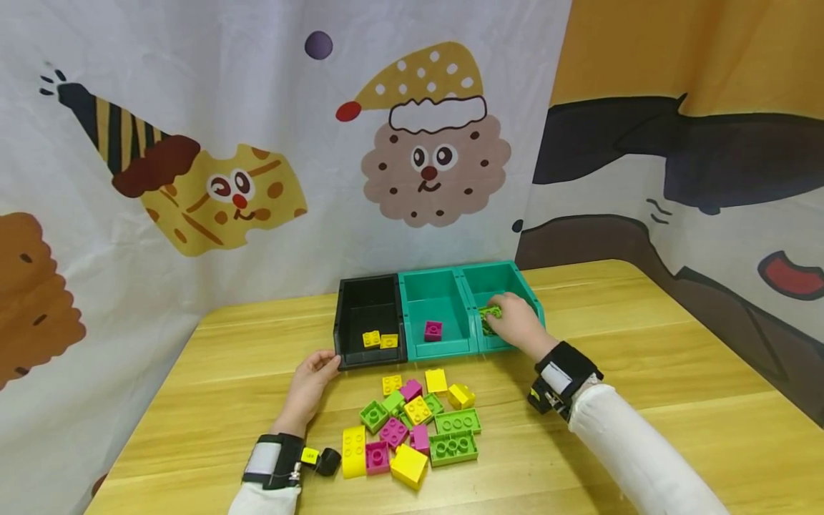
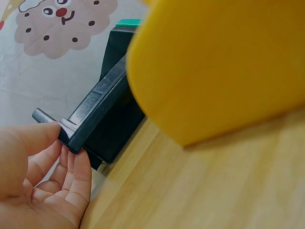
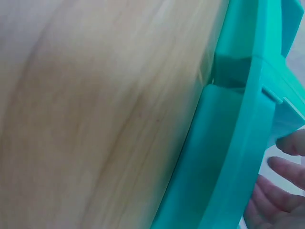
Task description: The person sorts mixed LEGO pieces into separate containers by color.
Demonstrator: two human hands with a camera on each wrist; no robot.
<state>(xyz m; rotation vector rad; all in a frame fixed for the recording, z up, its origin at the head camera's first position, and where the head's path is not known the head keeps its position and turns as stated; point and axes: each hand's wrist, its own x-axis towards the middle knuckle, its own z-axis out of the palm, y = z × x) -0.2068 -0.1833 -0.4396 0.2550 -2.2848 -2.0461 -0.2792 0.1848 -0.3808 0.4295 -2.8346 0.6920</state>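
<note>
In the head view my left hand (image 1: 312, 386) is at the front left corner of the black bin (image 1: 368, 357). The left wrist view shows its thumb and fingers pinching the bin's rim (image 2: 71, 136). My right hand (image 1: 517, 325) reaches into the right teal bin (image 1: 492, 275), over green bricks (image 1: 487, 323) that it partly hides. In the right wrist view its fingers (image 3: 286, 171) are loosely bent and apart from the thumb, with no brick visible between them. Two yellow bricks (image 1: 380, 340) lie in the black bin. One magenta brick (image 1: 433, 330) is in the middle teal bin (image 1: 434, 282).
A loose pile of yellow, magenta and green bricks (image 1: 394, 432) lies on the wooden table (image 1: 547, 458) in front of the bins. One yellow brick (image 2: 219, 71) looms large in the left wrist view. A printed cloth (image 1: 257, 86) hangs behind the table.
</note>
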